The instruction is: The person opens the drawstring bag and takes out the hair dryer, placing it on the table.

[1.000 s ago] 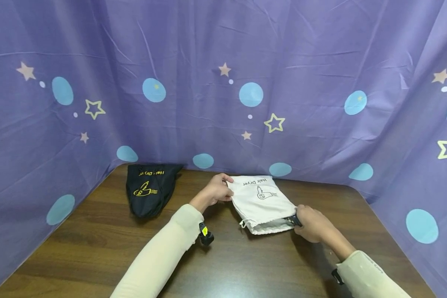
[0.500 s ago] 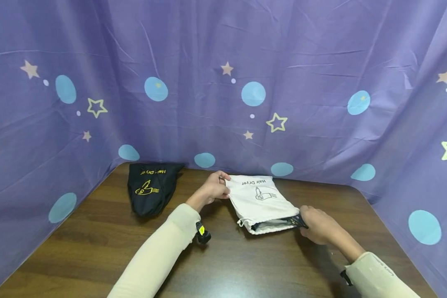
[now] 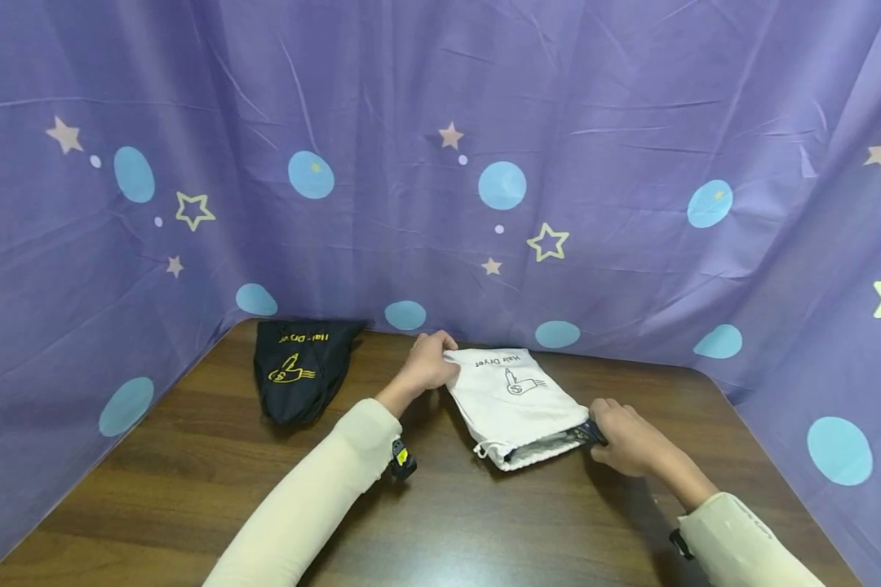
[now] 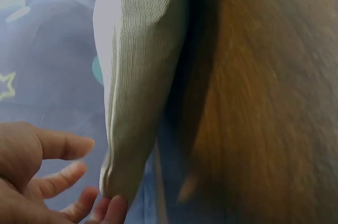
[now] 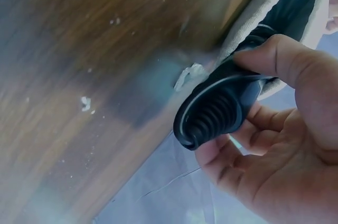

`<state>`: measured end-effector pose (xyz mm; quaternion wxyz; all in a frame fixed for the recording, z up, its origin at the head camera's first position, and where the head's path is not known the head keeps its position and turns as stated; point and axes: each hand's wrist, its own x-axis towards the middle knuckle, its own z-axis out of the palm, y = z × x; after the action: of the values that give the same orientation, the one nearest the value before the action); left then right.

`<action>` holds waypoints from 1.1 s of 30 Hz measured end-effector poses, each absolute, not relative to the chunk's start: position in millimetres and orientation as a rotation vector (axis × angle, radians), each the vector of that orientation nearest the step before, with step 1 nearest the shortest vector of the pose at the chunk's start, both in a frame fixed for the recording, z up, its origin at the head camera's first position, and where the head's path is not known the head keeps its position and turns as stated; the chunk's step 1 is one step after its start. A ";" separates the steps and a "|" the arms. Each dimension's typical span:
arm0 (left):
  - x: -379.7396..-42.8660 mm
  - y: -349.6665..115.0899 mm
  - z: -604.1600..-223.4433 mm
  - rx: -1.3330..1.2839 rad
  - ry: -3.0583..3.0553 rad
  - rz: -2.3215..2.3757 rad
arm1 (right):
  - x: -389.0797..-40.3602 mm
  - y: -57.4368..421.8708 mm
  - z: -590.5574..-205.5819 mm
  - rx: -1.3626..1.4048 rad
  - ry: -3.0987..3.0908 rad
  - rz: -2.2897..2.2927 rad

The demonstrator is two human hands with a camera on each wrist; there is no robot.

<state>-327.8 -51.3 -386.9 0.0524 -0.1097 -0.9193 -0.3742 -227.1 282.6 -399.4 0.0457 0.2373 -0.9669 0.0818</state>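
Observation:
A white drawstring bag [image 3: 514, 408] printed "Hair Dryer" lies on the table, its open mouth facing the near right. At its far left corner is my left hand [image 3: 427, 363]; in the left wrist view, fingertips [image 4: 117, 211] hold the bag's end while the thumb [image 4: 68, 145] stands a little off the cloth. My right hand [image 3: 624, 436] grips a black object with a ribbed end [image 5: 214, 115] at the mouth. Thumb on one side, fingers on the other, it pinches this part. The rest of the black object runs into the bag, mostly hidden.
A black drawstring bag [image 3: 297, 379] with yellow "Hair Dryer" print lies at the far left of the brown wooden table [image 3: 440, 522]. A purple curtain [image 3: 411, 163] with stars and blue dots hangs behind the far edge and along both sides.
My right hand first moved right, bringing more of the black object out at the mouth, then stayed near there. The bag's mouth shifted slightly nearer. My left hand's fingers have loosened and shifted at the corner.

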 end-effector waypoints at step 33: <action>-325.8 11.9 -380.3 -1.014 -3.014 -0.439 | -245.8 283.9 -406.8 0.796 -2.782 0.002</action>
<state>-325.8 11.9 -380.3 -0.0345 -0.3157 -0.9383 -0.1366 -245.8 283.9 -406.8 0.1235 0.2730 -0.9540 0.0006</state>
